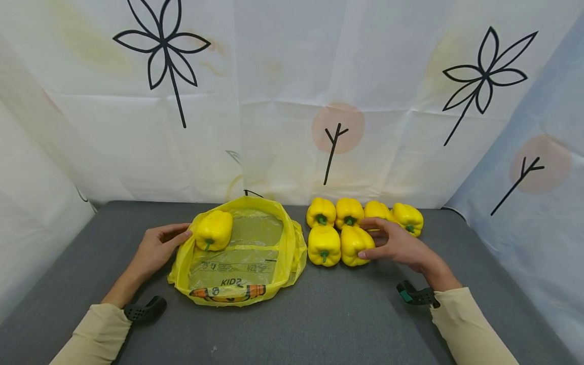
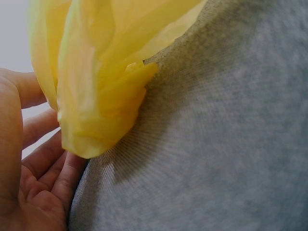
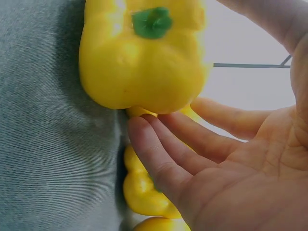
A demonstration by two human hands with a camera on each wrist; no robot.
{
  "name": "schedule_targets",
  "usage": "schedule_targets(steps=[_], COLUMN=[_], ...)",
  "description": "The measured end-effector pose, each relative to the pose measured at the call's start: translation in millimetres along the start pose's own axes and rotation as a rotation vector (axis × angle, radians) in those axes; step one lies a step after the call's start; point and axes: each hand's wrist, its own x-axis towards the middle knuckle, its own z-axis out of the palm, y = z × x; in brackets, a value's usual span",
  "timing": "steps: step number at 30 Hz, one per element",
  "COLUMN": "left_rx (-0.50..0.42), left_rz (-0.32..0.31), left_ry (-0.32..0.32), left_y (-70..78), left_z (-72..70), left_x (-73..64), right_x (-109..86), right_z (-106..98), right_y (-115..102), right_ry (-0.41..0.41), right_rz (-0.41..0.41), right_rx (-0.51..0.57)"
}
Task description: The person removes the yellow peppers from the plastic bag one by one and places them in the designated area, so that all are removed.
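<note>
A yellow plastic bag (image 1: pixel 288 253) with printed figures lies spread with its mouth wide, and one yellow bell pepper (image 1: pixel 213 230) sits inside at its left. My left hand (image 1: pixel 158 248) pinches the bag's left rim; in the left wrist view the gathered yellow film (image 2: pixel 101 110) hangs beside the fingers. On the right, my right hand (image 1: pixel 397 243) reaches round a front-row bell pepper (image 1: pixel 356 247), thumb on its near side and fingers spread behind. From the right wrist view, that pepper (image 3: pixel 144 67) stands beside extended fingers (image 3: pixel 159 159); whether they touch it is unclear.
Beside the held-out hand, another front-row pepper (image 1: pixel 324 246) stands, with several more (image 1: pixel 349 212) in a row behind. Grey cloth (image 1: pixel 292 329) covers the table. A white printed curtain (image 1: pixel 274 142) hangs along its back edge.
</note>
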Motion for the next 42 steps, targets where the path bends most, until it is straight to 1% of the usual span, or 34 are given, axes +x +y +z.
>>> schedule_targets(steps=[7, 12, 18, 22, 29, 32, 37, 42], left_rx=[0.009, 0.013, 0.005, 0.016, 0.024, 0.027, 0.024, 0.03], left_rz=[-0.003, -0.006, 0.005, 0.004, -0.001, 0.004, 0.012, 0.014], left_ry=[-0.002, -0.006, 0.004, 0.01, -0.008, -0.006, 0.003, 0.004], left_y=[-1.0, -0.9, -1.3, -1.5, 1.2, 2.3, 3.6, 3.0], left_z=[-0.5, -0.8, -0.6, -0.8, -2.0, -1.5, -0.6, -0.5], left_x=[0.3, 0.3, 0.1, -0.1, 0.1, 0.1, -1.0, -0.9], right_x=[-4.1, -7.3, -9.0, -10.1, -13.8, -14.9, -14.4, -14.5], right_z=[-3.4, -4.4, -4.0, -3.7, -4.2, -4.8, -5.4, -5.8], right_y=[-7.8, -11.7, -15.3, -18.4, -24.7, -26.8, -30.2, -36.5], right_ry=[0.012, 0.027, 0.037, 0.048, 0.075, 0.078, 0.083, 0.083], right_rz=[-0.001, -0.023, -0.037, -0.049, -0.077, -0.086, -0.078, -0.096], right_rx=[-0.001, 0.0, 0.004, -0.003, -0.03, -0.028, -0.015, -0.015])
